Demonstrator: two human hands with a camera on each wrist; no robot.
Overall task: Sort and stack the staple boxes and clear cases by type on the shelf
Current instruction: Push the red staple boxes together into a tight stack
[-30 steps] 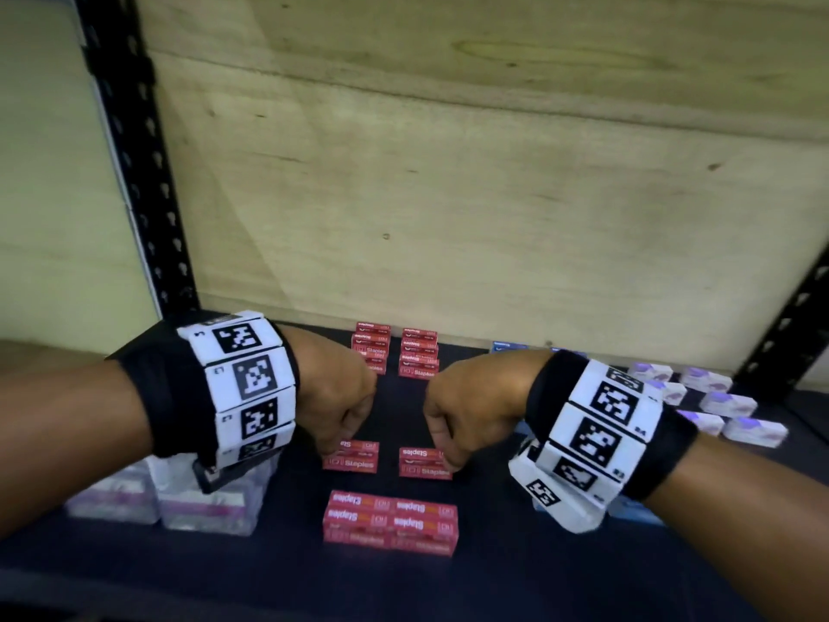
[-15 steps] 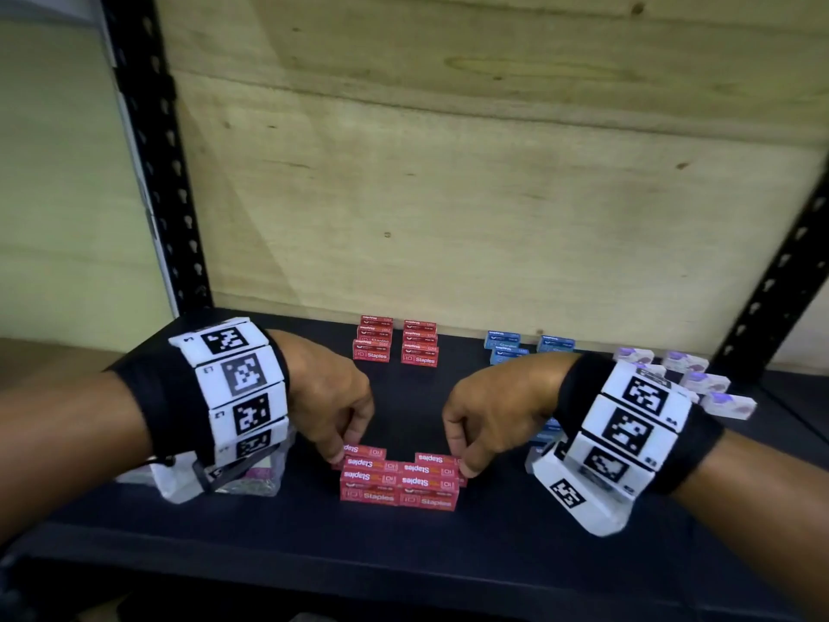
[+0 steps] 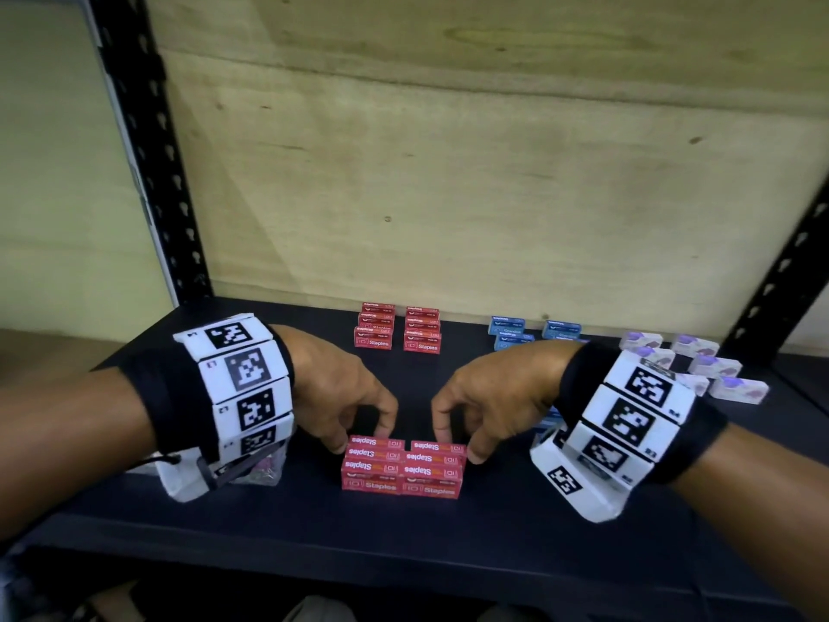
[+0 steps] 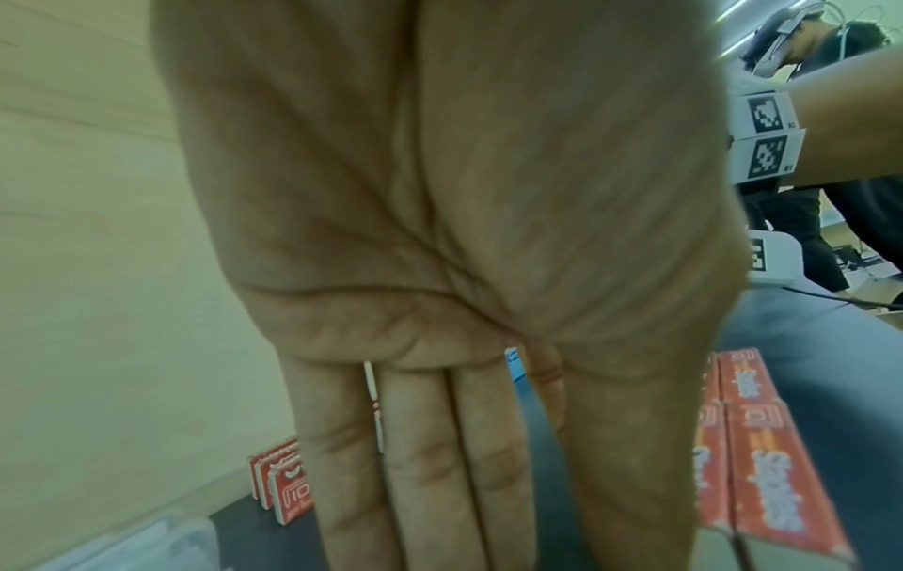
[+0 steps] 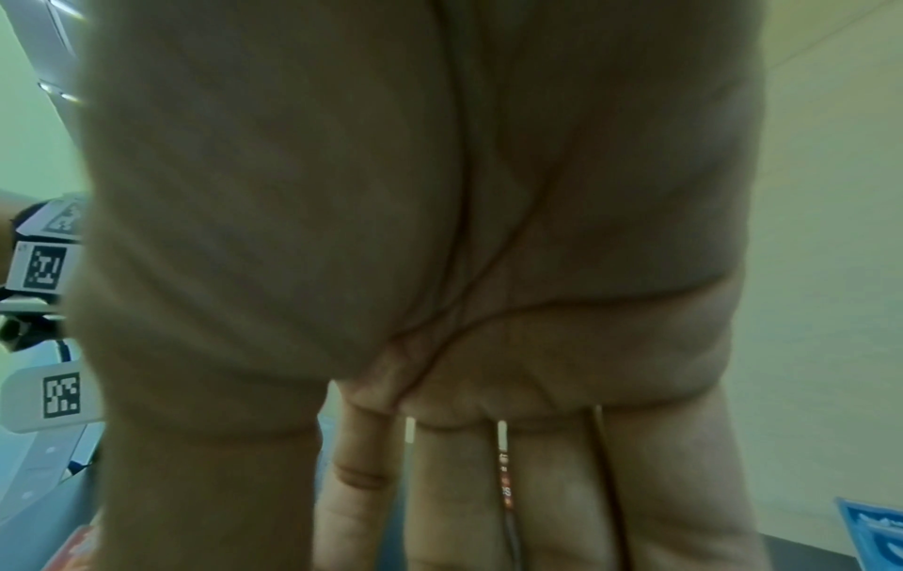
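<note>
A double stack of red staple boxes (image 3: 401,469) stands at the front middle of the dark shelf (image 3: 403,572). My left hand (image 3: 359,430) pinches the top left box (image 3: 374,443) of that stack, thumb at its left end. My right hand (image 3: 457,435) pinches the top right box (image 3: 437,448), thumb at its right end. In the left wrist view the fingers (image 4: 430,502) point down beside the red boxes (image 4: 762,463). The right wrist view is mostly palm, with its fingers (image 5: 454,502) pointing down.
Two more red stacks (image 3: 374,329) (image 3: 421,335) stand at the back, with blue boxes (image 3: 509,330) to their right. Purple-tinted clear cases (image 3: 713,368) lie at the far right. Clear cases (image 3: 264,469) sit under my left wrist. Black uprights (image 3: 152,150) (image 3: 780,280) frame the shelf.
Two single red boxes that lay behind the front stack were brought forward by both hands and now sit on top of it. The head camera has pulled back.
</note>
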